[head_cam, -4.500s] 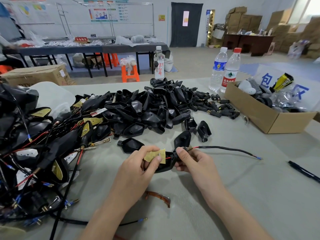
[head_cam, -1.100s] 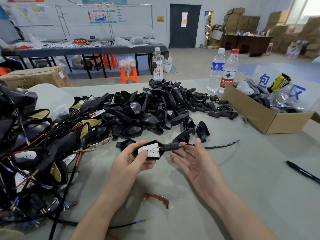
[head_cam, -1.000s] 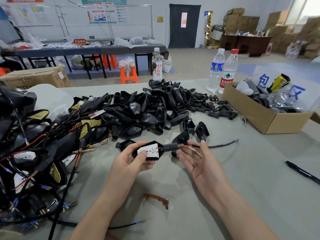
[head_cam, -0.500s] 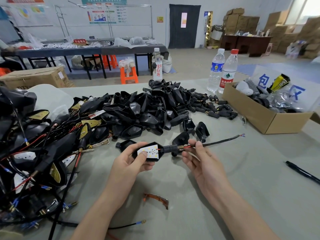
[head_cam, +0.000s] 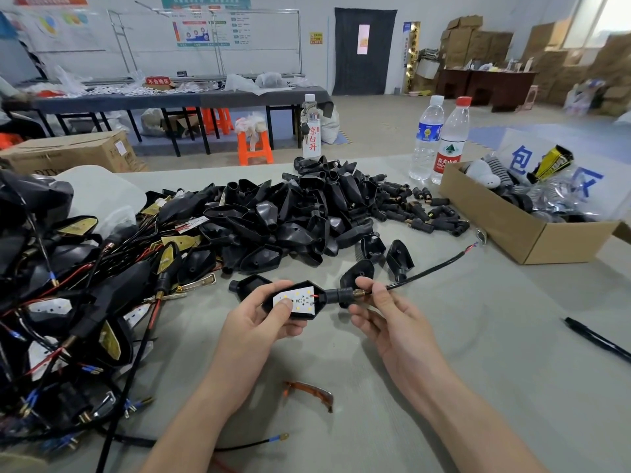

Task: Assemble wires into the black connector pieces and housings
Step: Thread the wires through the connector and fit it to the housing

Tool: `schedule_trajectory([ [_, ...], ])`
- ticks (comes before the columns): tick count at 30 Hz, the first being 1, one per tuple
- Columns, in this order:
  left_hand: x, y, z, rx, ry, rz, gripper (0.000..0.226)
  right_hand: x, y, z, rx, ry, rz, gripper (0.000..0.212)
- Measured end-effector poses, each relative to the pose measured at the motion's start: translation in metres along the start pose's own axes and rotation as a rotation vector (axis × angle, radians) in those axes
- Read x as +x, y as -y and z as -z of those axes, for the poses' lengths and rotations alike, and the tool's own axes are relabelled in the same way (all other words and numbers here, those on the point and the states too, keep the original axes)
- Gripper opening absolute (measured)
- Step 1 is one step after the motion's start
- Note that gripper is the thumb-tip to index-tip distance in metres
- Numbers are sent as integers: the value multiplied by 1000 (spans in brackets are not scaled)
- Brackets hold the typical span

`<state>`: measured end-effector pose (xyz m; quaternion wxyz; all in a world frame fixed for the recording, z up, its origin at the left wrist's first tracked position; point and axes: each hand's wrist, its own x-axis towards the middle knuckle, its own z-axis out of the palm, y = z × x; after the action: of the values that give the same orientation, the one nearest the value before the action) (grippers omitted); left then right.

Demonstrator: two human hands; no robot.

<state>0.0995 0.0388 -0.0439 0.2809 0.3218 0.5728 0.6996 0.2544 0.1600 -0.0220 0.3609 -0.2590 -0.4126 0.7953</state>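
Working above the tabletop (head_cam: 478,353), just in front of the pile (head_cam: 300,213) of loose black shells, the person holds one unit clear of the surface between both hands. The left hand (head_cam: 252,326) grips the housing (head_cam: 324,297) from below, with the thumb pressed on the white board (head_cam: 295,300) that sits in its open face. The right hand (head_cam: 392,319) has its grip pinched on the wire (head_cam: 426,271) just beyond the stem (head_cam: 343,293), where a brass threaded tip shows. From there the wire runs off to the right, and its stripped end stops near the box (head_cam: 512,227). The step in hand looks to be drawing the wire out through the stem until the slack inside is taken up and the board lies flat. To do it well, the pull should run straight along the stem's axis, since a sideways tug would likely drag the sheath across the threads. Short pulls with the pinch kept close to the tip give better control than one long haul. The left thumb should hold its pressure on the board so that it cannot lift or twist as the wire moves. The part to watch is the red lead (head_cam: 314,296) at the board's edge: it is thin, its joint is probably fragile, and the pull should stop as soon as it straightens.
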Motion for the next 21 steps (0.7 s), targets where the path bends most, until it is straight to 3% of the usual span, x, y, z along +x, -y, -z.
schedule_trajectory([
  [10, 1, 0, 2, -68, -13, 22, 21, -4, -1, -5, 28, 53, -55, 29],
  [21, 1, -1, 0, -71, -40, 33, 28, 1, 4, 3, 95, -74, 5, 20],
])
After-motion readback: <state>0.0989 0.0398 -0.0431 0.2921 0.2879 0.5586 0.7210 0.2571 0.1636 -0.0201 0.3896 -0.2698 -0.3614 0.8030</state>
